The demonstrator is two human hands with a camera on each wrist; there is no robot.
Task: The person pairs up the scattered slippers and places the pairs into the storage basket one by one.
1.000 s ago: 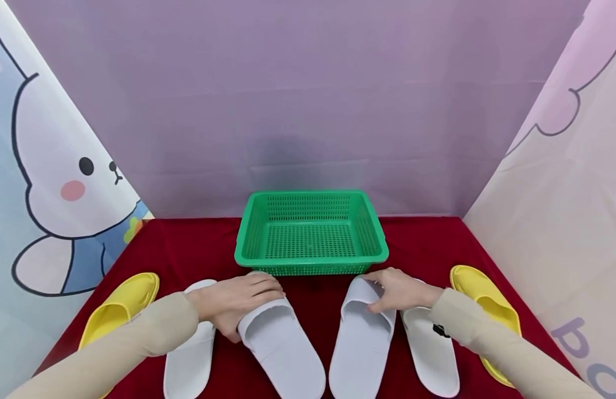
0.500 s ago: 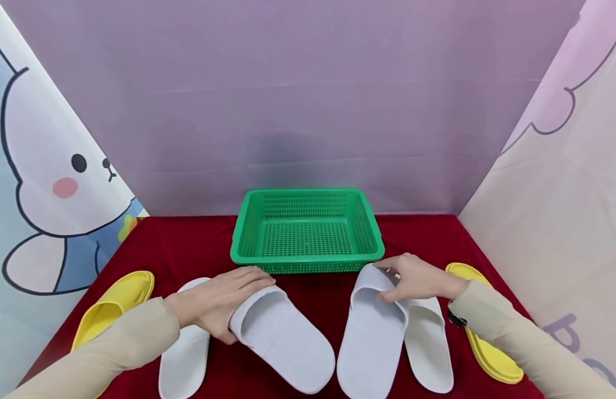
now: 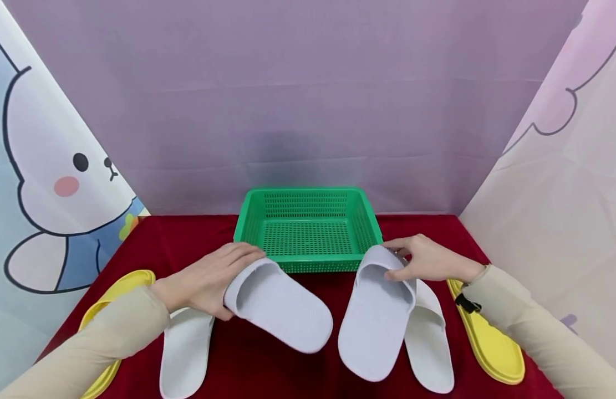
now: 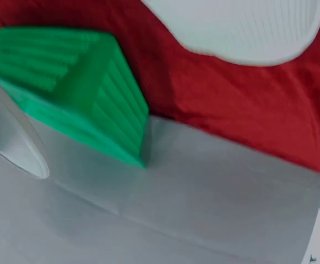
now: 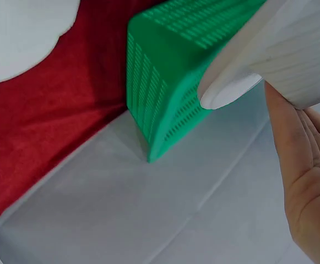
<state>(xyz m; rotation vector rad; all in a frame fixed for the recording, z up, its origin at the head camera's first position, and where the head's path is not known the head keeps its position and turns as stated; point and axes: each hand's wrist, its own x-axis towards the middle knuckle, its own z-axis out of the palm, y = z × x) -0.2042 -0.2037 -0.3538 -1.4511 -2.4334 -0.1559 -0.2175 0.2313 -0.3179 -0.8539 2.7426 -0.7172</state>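
Note:
My left hand grips a pale grey slipper by its strap end, thumb below and fingers over the top; its heel points right and toward me. With my right hand I pinch the strap of a matching grey slipper, thumb inside the foot opening and fingers on the outer side. Both slippers are raised above the red cloth, toes close to the front of a green basket. In the right wrist view the slipper overlaps the basket's corner.
On the red cloth a white slipper lies at left and another white slipper at right. Outside them are a yellow slipper on the left and a yellow slipper on the right. A purple cloth wall stands behind the basket.
Both hands have lifted the grey slippers up from the cloth and moved them toward the basket. The left slipper has swung to a more sideways angle.

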